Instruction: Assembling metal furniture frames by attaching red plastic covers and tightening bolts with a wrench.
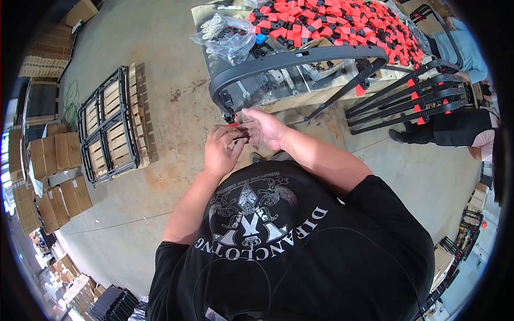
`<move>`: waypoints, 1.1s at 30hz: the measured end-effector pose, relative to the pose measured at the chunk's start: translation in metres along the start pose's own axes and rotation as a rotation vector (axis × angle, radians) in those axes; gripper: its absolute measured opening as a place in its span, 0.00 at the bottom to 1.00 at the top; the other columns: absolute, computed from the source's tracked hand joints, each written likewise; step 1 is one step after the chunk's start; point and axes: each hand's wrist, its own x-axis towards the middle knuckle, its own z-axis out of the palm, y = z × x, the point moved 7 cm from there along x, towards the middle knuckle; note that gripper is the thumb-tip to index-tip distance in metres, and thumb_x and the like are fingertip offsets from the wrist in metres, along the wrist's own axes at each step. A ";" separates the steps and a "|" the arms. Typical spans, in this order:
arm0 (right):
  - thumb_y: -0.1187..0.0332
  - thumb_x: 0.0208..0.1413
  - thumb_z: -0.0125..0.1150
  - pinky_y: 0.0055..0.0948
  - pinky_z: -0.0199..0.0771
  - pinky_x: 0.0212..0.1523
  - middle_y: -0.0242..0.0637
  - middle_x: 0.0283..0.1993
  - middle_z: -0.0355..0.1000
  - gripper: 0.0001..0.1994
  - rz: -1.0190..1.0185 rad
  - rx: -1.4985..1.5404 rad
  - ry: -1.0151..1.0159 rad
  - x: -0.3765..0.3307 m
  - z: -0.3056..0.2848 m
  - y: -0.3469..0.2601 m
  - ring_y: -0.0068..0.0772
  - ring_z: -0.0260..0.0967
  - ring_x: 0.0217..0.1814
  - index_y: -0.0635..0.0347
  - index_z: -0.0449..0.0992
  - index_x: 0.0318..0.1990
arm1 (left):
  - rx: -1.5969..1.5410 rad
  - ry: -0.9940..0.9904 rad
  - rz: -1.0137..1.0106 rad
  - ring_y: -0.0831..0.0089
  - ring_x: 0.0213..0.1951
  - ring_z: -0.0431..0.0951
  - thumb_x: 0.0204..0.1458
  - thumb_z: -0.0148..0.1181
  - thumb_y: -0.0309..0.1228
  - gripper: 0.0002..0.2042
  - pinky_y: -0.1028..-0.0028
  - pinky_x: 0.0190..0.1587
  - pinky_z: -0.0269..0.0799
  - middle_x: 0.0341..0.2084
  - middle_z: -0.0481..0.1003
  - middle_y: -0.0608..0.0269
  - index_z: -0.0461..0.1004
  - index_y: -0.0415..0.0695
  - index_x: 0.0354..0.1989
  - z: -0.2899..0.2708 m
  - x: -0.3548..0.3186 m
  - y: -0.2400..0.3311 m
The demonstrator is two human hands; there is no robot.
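Note:
A black curved metal frame (300, 56) lies across the front of the workbench, one end coming down just ahead of my hands. At that end sits a small red piece (234, 124), close to my fingertips. My left hand (220, 148) is closed, thumb and fingers bent together against the right palm; what they pinch is too small to name. My right hand (266, 129) has its palm turned toward the left hand, with fingers stretched out. Something dark and small shows between the two hands, partly hidden by the fingers.
Red and black plastic pieces (342, 24) heap the workbench, beside a plastic bag (230, 40) and a wrench (243, 89). More black frames (409, 104) stand at right, near co-workers. On the left floor, black frames (110, 125) lie on a pallet (142, 115), near cardboard boxes (56, 155).

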 end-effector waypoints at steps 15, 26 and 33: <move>0.68 0.59 0.64 0.26 0.76 0.34 0.36 0.36 0.79 0.11 -0.257 -0.635 0.125 0.020 -0.019 -0.019 0.24 0.75 0.33 0.66 0.80 0.44 | -0.071 0.100 -0.343 0.54 0.37 0.78 0.51 0.69 0.33 0.09 0.59 0.41 0.75 0.34 0.80 0.55 0.78 0.42 0.35 -0.002 -0.001 -0.042; 0.74 0.56 0.66 0.25 0.75 0.35 0.37 0.38 0.79 0.14 -0.367 -0.809 0.278 0.046 -0.024 -0.030 0.23 0.75 0.32 0.69 0.78 0.49 | 0.344 -0.358 -0.514 0.45 0.43 0.79 0.66 0.44 0.39 0.17 0.51 0.48 0.74 0.37 0.80 0.44 0.76 0.40 0.37 0.021 0.024 -0.068; 0.69 0.56 0.66 0.28 0.78 0.34 0.39 0.33 0.81 0.12 -0.818 -1.129 0.293 0.037 -0.014 -0.045 0.26 0.78 0.30 0.68 0.82 0.44 | 0.358 -0.424 -0.565 0.47 0.45 0.79 0.66 0.43 0.40 0.18 0.52 0.49 0.74 0.39 0.80 0.44 0.77 0.41 0.38 0.020 0.027 -0.069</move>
